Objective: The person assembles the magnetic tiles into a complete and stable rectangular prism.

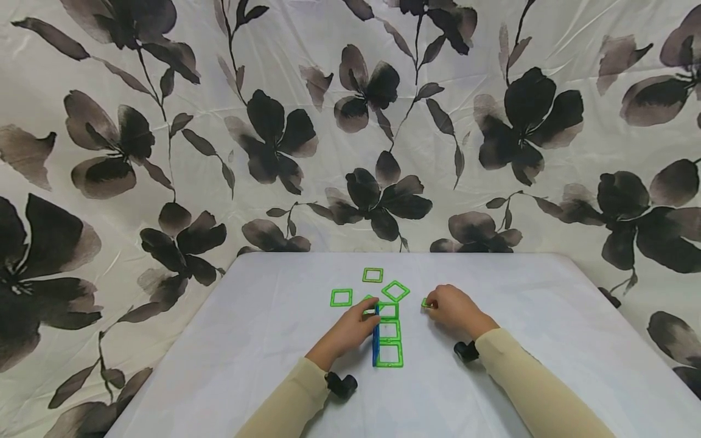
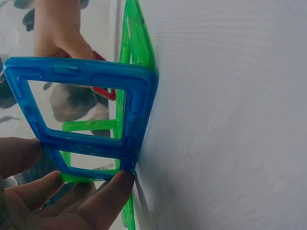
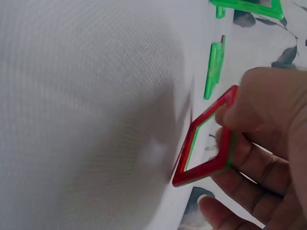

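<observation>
My left hand holds the upright blue magnetic square tiles at their far end, thumb on one side and fingertips on the other. These blue frames stand along the left edge of a row of green magnetic square tiles lying flat on the table. Off to the right of the row, my right hand pinches a magnetic square tile. That tile looks red on one face and green along its edge in the right wrist view. It is tilted, its lower edge at or near the table surface.
Beyond the row lie loose green square tiles: one at the back, one to the left and one turned like a diamond. Another is partly hidden by my left hand. A floral cloth hangs behind the white table.
</observation>
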`<action>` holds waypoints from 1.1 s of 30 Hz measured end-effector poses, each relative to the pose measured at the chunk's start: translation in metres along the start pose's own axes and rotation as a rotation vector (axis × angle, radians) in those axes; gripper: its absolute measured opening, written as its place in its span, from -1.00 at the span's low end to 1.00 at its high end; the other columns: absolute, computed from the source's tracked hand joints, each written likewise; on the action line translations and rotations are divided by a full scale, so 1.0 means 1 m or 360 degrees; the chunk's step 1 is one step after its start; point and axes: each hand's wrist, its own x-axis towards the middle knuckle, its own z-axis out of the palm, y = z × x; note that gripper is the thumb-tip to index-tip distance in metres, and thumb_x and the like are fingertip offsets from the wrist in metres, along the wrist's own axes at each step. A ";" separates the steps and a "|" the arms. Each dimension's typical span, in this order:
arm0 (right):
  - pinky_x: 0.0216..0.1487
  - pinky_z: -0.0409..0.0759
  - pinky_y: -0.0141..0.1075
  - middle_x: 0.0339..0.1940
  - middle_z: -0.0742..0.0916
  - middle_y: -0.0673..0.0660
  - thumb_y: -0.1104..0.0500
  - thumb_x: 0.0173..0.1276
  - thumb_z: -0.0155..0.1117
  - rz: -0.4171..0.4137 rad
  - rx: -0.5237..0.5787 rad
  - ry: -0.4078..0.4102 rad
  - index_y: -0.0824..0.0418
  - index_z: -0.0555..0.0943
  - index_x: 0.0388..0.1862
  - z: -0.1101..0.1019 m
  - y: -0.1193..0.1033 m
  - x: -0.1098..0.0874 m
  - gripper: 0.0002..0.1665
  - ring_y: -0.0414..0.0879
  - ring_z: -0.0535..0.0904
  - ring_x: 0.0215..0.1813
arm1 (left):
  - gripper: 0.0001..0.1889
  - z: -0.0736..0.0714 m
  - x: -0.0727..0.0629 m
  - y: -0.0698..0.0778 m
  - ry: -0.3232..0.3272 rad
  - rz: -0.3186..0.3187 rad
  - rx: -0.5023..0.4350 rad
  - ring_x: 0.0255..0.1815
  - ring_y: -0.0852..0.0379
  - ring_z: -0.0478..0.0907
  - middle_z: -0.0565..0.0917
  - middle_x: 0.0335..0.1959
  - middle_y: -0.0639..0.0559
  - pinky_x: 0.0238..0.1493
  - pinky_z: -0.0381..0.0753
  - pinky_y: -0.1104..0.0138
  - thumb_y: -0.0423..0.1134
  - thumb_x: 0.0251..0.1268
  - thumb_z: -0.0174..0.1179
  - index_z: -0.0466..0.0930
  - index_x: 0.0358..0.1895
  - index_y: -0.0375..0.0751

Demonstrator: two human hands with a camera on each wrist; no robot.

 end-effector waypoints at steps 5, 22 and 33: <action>-0.32 0.47 -0.28 -0.36 0.66 0.03 0.19 0.23 0.28 0.0034 0.0038 0.0004 0.24 0.73 -0.17 -0.002 -0.001 -0.001 -0.77 -0.14 0.46 -0.37 | -0.45 0.000 0.002 -0.002 0.0000 0.0012 -0.0017 0.37 -0.06 0.41 0.30 0.46 -0.09 0.16 0.61 0.16 -0.15 0.50 0.00 0.17 0.49 -0.09; -0.19 0.56 -0.24 -0.23 0.75 0.03 0.20 0.26 0.22 0.0064 0.0276 -0.0082 0.16 0.73 -0.18 -0.015 -0.006 -0.006 -0.79 -0.14 0.55 -0.23 | -0.45 0.000 0.004 -0.005 0.0010 0.0005 -0.0022 0.39 -0.06 0.39 0.31 0.46 -0.07 0.18 0.60 0.16 -0.15 0.50 0.01 0.18 0.49 -0.08; -0.28 0.58 -0.30 -0.21 0.76 0.05 0.23 0.32 0.20 0.0035 0.0392 -0.0160 0.24 0.72 -0.04 -0.022 -0.015 -0.010 -0.71 -0.16 0.57 -0.30 | -0.45 -0.001 0.004 -0.006 0.0011 0.0013 -0.0019 0.40 -0.06 0.38 0.31 0.46 -0.07 0.19 0.59 0.14 -0.14 0.49 0.01 0.19 0.48 -0.07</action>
